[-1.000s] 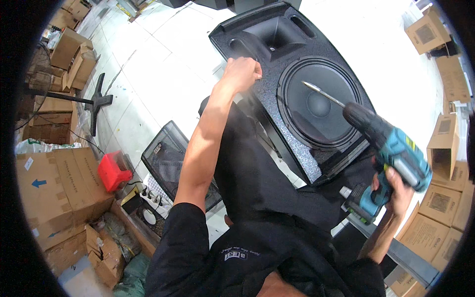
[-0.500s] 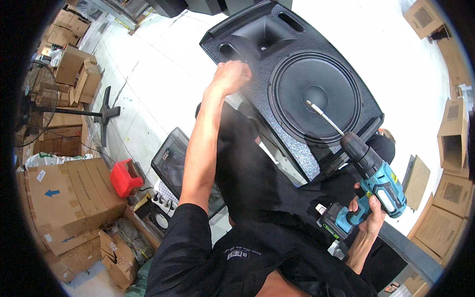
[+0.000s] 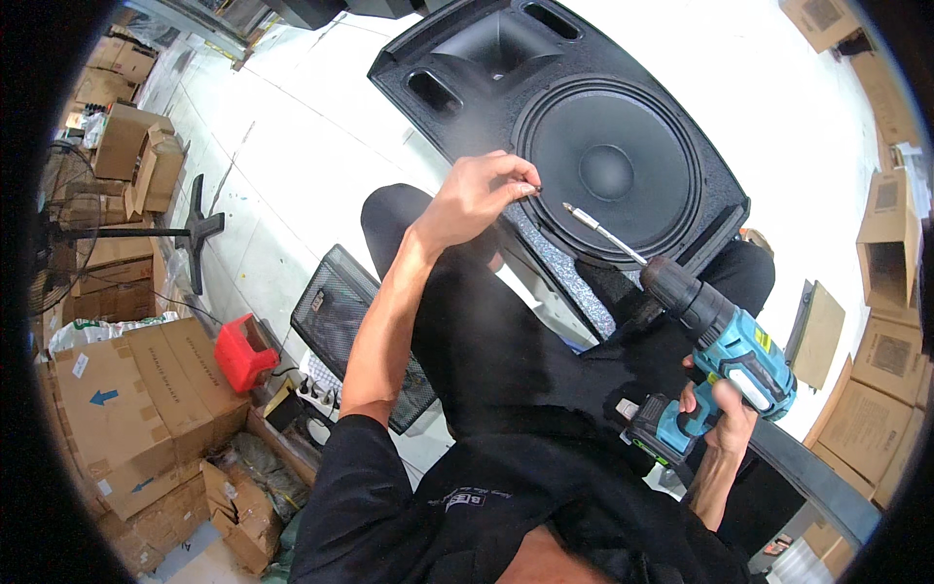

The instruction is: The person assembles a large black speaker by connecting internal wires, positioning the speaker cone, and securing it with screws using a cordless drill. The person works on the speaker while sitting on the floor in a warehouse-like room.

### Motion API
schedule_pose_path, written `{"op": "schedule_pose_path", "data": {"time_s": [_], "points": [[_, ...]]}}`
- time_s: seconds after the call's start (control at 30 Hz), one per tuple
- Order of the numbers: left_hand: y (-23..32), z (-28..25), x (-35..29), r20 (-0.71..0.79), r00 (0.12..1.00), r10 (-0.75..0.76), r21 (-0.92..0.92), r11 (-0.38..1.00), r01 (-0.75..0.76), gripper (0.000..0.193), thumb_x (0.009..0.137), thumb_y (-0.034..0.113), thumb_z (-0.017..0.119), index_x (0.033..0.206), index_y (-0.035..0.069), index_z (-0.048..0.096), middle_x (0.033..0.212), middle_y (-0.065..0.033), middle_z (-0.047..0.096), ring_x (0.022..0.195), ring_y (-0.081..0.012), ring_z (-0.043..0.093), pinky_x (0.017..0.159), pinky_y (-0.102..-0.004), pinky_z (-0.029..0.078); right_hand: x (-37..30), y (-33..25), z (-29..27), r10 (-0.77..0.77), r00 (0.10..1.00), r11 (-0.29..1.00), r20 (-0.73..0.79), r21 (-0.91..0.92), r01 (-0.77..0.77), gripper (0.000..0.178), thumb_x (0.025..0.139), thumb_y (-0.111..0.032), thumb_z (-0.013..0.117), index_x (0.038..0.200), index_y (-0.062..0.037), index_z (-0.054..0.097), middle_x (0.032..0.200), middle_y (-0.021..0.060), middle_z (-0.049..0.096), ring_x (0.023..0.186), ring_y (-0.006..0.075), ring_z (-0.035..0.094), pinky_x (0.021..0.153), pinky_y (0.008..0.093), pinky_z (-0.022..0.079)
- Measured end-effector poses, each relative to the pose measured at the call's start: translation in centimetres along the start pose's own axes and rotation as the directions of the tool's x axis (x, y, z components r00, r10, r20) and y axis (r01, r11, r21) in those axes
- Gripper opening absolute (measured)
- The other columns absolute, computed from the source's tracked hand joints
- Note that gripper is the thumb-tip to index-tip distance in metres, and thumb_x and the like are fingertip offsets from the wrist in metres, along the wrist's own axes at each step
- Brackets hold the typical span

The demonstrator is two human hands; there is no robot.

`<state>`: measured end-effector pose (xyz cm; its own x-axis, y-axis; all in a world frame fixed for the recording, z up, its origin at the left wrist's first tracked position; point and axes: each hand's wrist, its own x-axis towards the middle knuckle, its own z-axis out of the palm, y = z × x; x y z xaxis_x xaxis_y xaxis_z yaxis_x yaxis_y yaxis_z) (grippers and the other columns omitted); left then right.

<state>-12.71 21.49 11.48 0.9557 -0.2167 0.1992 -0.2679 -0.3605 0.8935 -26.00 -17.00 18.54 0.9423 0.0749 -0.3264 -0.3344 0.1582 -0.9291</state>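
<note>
A black speaker cabinet (image 3: 477, 109) lies face up in front of me, its round woofer (image 3: 647, 156) exposed and a horn (image 3: 501, 49) at the far end. Over the woofer's left rim, my left hand (image 3: 467, 200) pinches a small dark piece (image 3: 538, 190) between thumb and fingertips; it may be a screw. My right hand (image 3: 728, 428) grips a teal and black cordless drill (image 3: 744, 355) by its handle. Its long silver bit (image 3: 608, 234) points up and left, the tip in front of the woofer near my left fingertips.
Left of my leg leans a black mesh grille (image 3: 336, 302), beside a power strip (image 3: 316, 394) and a red plastic bin (image 3: 245, 352). A fan stand (image 3: 199, 231) and cardboard boxes (image 3: 146, 409) stand farther left. More boxes (image 3: 880, 350) line the right side.
My left hand has moved right and nearer, from the handle slot to the woofer's rim, with a small dark piece now showing in its fingertips. The drill tip has shifted slightly left.
</note>
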Motion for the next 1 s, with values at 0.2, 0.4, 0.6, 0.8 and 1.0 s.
{"op": "schedule_pose_path", "data": {"time_s": [0.2, 0.4, 0.6, 0.8, 1.0], "points": [[1.1, 0.1, 0.3, 0.075, 0.997, -0.016, -0.07, 0.997, 0.021, 0.011, 0.089, 0.006, 0.066, 0.095, -0.003, 0.068, 0.089, -0.0111, 0.07, 0.085, -0.017, 0.067, 0.078, -0.0304, 0.051, 0.3, -0.5, 1.0, 0.041, 0.999, 0.999, 0.015, 0.031, -0.041, 0.048, 0.083, -0.017, 0.07, 0.12, 0.009, 0.055, 0.106, 0.0276, 0.065, 0.059, 0.0238, 0.06, 0.057, 0.0377, 0.052], [1.3, -0.1, 0.1, 0.073, 0.997, -0.009, -0.113, 0.993, 0.018, 0.008, 0.089, 0.004, 0.067, 0.093, -0.003, 0.068, 0.087, -0.0094, 0.07, 0.085, -0.0164, 0.068, 0.079, -0.0297, 0.053, 0.6, -0.7, 1.7, 0.056, 0.998, 0.998, 0.019, 0.008, -0.057, 0.047, 0.083, -0.015, 0.07, 0.121, 0.0088, 0.055, 0.108, 0.028, 0.065, 0.06, 0.0242, 0.06, 0.057, 0.0377, 0.052], [1.2, -0.3, 0.0, 0.066, 0.998, -0.009, -0.055, 0.998, 0.013, 0.007, 0.089, 0.003, 0.067, 0.093, -0.002, 0.069, 0.087, -0.0092, 0.07, 0.083, -0.0162, 0.068, 0.078, -0.0293, 0.052, 0.7, -0.7, 1.8, 0.059, 0.998, 0.998, 0.013, -0.01, -0.059, 0.049, 0.082, -0.017, 0.071, 0.121, 0.0086, 0.055, 0.107, 0.0289, 0.065, 0.059, 0.0247, 0.06, 0.057, 0.0376, 0.052], [1.2, -0.2, 0.0, 0.086, 0.996, -0.039, -0.022, 0.999, 0.041, 0.008, 0.089, 0.004, 0.067, 0.095, -0.001, 0.069, 0.088, -0.0086, 0.07, 0.083, -0.016, 0.067, 0.078, -0.0294, 0.052, 0.8, -0.8, 1.8, 0.05, 0.999, 0.999, 0.021, -0.02, -0.049, 0.049, 0.082, -0.018, 0.071, 0.12, 0.0092, 0.055, 0.106, 0.0296, 0.065, 0.059, 0.0248, 0.06, 0.056, 0.0374, 0.052], [1.3, -0.1, 0.0, 0.08, 0.996, -0.033, -0.047, 0.998, 0.037, 0.008, 0.088, 0.004, 0.067, 0.094, -0.001, 0.07, 0.087, -0.0088, 0.07, 0.084, -0.0161, 0.068, 0.078, -0.0292, 0.052, 0.7, -0.9, 1.7, 0.033, 0.999, 0.998, 0.042, -0.06, -0.03, 0.052, 0.085, -0.023, 0.07, 0.121, 0.0091, 0.053, 0.107, 0.0286, 0.064, 0.058, 0.0239, 0.06, 0.055, 0.0374, 0.052]]}}
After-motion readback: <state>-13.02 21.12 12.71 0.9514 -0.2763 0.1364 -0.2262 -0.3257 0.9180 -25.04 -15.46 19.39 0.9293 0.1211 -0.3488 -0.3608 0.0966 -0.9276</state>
